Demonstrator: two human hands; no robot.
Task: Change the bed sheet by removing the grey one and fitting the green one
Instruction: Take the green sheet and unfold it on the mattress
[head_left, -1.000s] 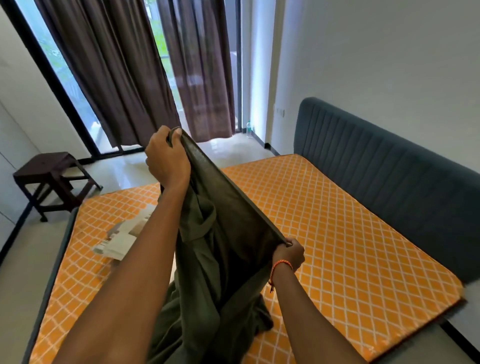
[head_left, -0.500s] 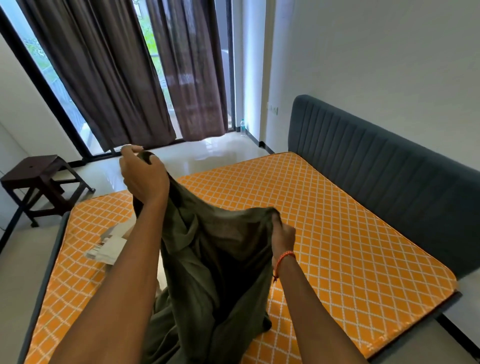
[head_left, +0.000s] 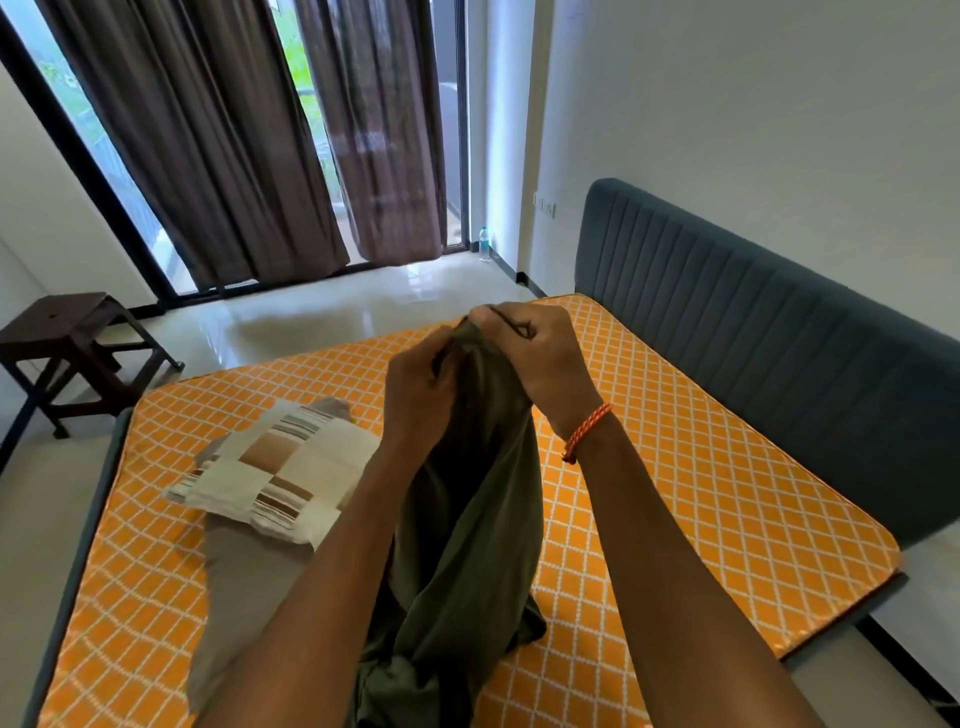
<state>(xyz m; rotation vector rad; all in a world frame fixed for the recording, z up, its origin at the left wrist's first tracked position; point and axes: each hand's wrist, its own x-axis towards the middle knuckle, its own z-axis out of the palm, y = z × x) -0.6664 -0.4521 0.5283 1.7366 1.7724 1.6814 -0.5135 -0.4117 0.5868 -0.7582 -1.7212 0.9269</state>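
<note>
Grey one looks off already, the mattress (head_left: 675, 467) is bare. Both hands are up over the middle of the bed, left hand (head_left: 415, 400) and right hand (head_left: 540, 358) each pinching the top of the green sheet (head_left: 467, 519), which hangs bunched to the near edge. Next, I'd guess: find a corner and spread it.

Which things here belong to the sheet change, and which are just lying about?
In the job:
green sheet, bunched, gripped at its top by left hand and right hand
bare orange mattress
grey cloth lying on it

Lying about:
striped pillow
stool
water bottle
curtains
</note>
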